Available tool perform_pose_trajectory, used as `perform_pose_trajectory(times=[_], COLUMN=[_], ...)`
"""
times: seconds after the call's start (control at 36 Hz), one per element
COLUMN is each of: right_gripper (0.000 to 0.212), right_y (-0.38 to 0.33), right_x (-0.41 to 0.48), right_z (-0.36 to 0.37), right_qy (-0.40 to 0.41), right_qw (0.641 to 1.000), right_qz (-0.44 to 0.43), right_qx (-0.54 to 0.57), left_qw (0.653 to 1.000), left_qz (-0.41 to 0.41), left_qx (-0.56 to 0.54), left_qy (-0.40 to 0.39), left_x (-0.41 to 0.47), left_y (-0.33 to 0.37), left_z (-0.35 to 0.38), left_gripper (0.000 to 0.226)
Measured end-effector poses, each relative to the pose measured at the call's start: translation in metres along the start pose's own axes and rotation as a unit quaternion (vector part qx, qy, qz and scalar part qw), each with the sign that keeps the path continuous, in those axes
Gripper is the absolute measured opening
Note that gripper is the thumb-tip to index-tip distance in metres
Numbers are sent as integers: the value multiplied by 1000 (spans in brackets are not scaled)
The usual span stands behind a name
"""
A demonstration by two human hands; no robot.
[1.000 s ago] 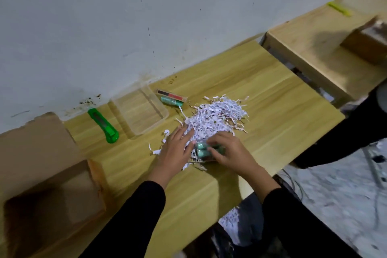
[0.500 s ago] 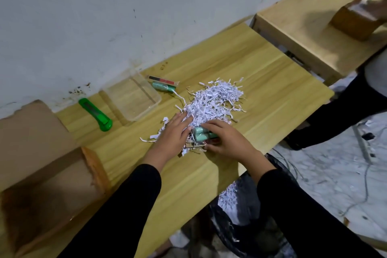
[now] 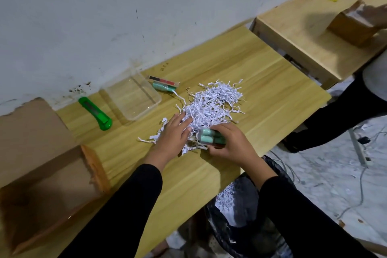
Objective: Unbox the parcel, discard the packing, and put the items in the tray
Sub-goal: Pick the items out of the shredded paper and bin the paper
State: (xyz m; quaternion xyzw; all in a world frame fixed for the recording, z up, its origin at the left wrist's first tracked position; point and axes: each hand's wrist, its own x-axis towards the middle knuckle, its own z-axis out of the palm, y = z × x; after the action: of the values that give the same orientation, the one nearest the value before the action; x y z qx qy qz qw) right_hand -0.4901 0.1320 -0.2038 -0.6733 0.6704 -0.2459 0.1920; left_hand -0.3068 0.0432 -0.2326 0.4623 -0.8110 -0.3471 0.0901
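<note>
Sleeves of black cloth lead up from the near edge of the bench (image 3: 261, 81) to both hands. The right hand (image 3: 231, 144) is closed around a small bundle of mint-capped tubes (image 3: 209, 137), pinched at its near side, just inside the near edge. The left hand (image 3: 172, 135) is laid flat and released on the fringe of the shredded paper (image 3: 211, 103), holding nothing. The tubes are judged light, stiff and smooth, so a grip across the bodies rather than the caps should be favoured; the paper is soft and loose and would be best gathered in handfuls. A cardboard box (image 3: 48, 184) stands open at the near left corner. Beyond the pile, the clear tray (image 3: 155, 103) sits empty toward the far edge, with a green cutter (image 3: 96, 113) to its left and two more items (image 3: 164, 84) lying just beside its right side, not yet inside. A black bin bag (image 3: 247, 205) with shreds in it hangs below the near edge.
</note>
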Motion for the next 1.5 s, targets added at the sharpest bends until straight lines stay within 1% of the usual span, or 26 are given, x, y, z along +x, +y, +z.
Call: perform_pose_trajectory(times=[0.06,0.22,0.31,0.36,0.47,0.56,0.61,0.69,0.81,0.97,1.08,1.19,1.31,1.42,1.5], right_gripper=[50,52,50,49,49,53,55,53,50,49,50,55,58,57,56], right_y=[0,-3,-8,-12,-16,-13,-9,-3,1,2,0,-3,-8,-14,-16], right_x=[-1,17,44,65,107,134,149,166,186,206,213,218,221,219,215], right_z=[-7,-33,-44,-47,-42,-30,-21,-11,1,15,25,30,30,29,27], right_qy=[10,85,121,130,96,64,53,39,5,-16,-25,-15,-26,-40,-54], right_qw=[999,991,987,986,991,993,993,993,996,997,997,997,996,996,996], right_qz=[30,72,70,65,69,87,95,106,88,70,74,77,81,75,71], right_qx=[13,74,75,77,67,51,46,35,18,-4,-7,-3,5,4,6], left_qw=[1000,1000,999,999,999,996,996,996,995,995,994,994,993,994,995], left_qz=[0,-6,-8,-11,-24,-33,-44,-59,-58,-73,-81,-74,-58,-38,-28], left_qx=[2,27,34,32,17,40,34,34,43,62,70,75,102,98,97], left_qy=[-2,2,2,1,38,71,75,65,70,42,14,6,-7,-16,-19], left_x=[0,-1,-1,-2,-4,2,10,22,39,54,52,50,46,37,32], left_y=[1,4,5,5,8,12,15,15,16,12,8,6,6,7,7], left_z=[0,-1,-2,-3,-9,-12,-13,-11,-11,-8,-5,-6,-7,-5,-1], left_gripper=[41,41,41,44,51,55,58,63,67,68,68,66,63,73,77])
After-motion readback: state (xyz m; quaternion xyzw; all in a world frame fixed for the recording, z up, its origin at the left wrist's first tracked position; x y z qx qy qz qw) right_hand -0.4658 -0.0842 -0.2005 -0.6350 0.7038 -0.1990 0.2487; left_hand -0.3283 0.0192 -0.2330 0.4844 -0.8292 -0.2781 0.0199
